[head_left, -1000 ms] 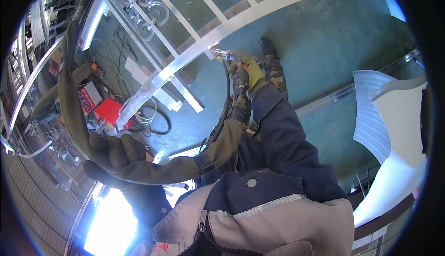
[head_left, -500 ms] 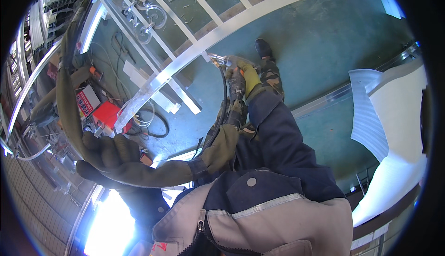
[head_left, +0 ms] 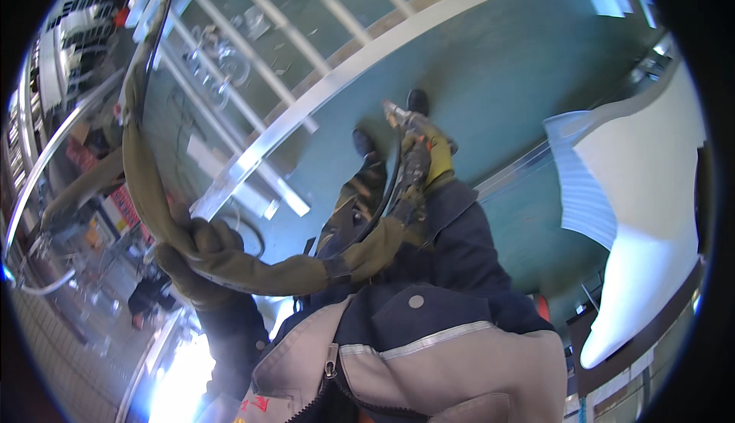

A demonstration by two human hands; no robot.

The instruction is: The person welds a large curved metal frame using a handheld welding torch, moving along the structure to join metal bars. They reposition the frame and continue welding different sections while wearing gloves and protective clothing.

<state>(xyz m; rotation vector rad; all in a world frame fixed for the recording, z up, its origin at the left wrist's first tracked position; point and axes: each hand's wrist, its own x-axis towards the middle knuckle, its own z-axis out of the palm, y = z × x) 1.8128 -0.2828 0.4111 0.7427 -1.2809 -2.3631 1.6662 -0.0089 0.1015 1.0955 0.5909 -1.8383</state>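
Note:
My right hand, in a yellow-green glove, is closed round the handle of a welding torch, whose metal nozzle points away from me above the floor. The nozzle stands apart from the pale metal railing. An olive fabric-sleeved cable runs from the torch across my front to the left. My left hand, in a dark olive glove, wraps round this sleeve at the lower left. Beyond that hand the cable rises toward the top left.
Curled metal ornaments show between the railing bars. At the right, a large white sheet with a ribbed bluish piece lies over a dark-edged support. Blurred metal stock and clutter fill the left side. My shoes stand on the green floor.
The torch nozzle has moved off the railing's edge, and my right hand has shifted slightly right and nearer. My left hand has moved a little right with the cable. The view has shifted.

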